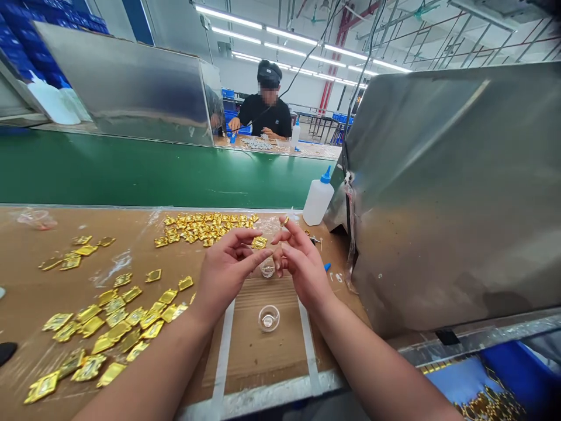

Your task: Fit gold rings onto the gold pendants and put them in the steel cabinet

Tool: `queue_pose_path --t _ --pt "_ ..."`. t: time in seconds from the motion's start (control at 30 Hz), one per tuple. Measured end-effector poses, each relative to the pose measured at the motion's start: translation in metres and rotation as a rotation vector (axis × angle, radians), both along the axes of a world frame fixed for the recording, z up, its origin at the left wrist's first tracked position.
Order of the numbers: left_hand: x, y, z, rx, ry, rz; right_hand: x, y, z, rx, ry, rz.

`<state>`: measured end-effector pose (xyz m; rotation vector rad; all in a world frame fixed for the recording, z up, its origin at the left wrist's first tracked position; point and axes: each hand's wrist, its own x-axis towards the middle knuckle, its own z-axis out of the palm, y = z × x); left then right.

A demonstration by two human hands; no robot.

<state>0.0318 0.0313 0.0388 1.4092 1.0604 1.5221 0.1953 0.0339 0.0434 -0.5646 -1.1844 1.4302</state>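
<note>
- We see the left hand (225,260) with its grip nearly closed, pinching one gold piece (259,242) between thumb and fingers, above the tabletop (249,359).
- Taking that piece as our clock's centre, the right hand (302,263) sits close by at about four o'clock, its fingers partly curled; a small gold item (284,221) shows at a raised fingertip, and we cannot tell how firmly that grip has hold of it.
- At six o'clock we find a clear cup (269,318), with a second cup (267,269) nearer the hands, partly hidden.
- Between nine and ten o'clock we see many small gold parts (208,227) packed together; at eight o'clock, larger gold plates (118,316) lie scattered, some overlapping.
- At two o'clock we have a white bottle (318,202) with a blue nozzle, upright beside a metal panel (456,199).
- At twelve o'clock, beyond a green belt (131,172), we see a co-worker (265,117) seated.
</note>
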Motion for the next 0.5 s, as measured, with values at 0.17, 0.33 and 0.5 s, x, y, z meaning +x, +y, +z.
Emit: queue_pose_path --t 0.17,0.33,0.5 --pt "-0.002 -0.002 -0.006 0.053 0.149 0.096 -0.003 -0.006 -0.009 0.194 -0.313 -0.209" --pt "0.000 -0.007 -0.005 0.177 0.390 0.123 -0.005 -0.003 -0.015 0.149 -0.340 -0.230" --pt "0.001 -0.008 -0.004 0.218 0.481 0.152 -0.005 0.003 -0.014 -0.009 -0.250 -0.114"
